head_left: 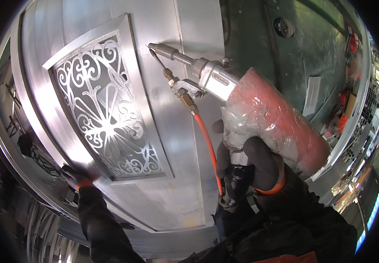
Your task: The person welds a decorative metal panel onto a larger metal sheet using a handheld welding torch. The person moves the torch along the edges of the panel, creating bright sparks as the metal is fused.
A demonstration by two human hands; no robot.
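Observation:
My right hand point(253, 164), in a dark glove with an orange cuff, grips the handle of a silver welding gun point(218, 81). Its rear body is wrapped in red material and clear plastic film point(272, 118). The gun's nozzle tip point(151, 45) hovers close to the raised frame edge of a large silver metal door panel point(185, 175). An orange hose point(207, 144) runs from the gun down past my wrist. My left hand point(75, 177), gloved the same way, presses flat on the panel's left frame near the ornate scrollwork grille point(106, 114).
The green floor point(259, 44) lies beyond the panel with a round dark disc point(283, 27). Red items and shelving point(351, 48) crowd the right rim. Metal bars and dark frames point(31, 149) sit at the left.

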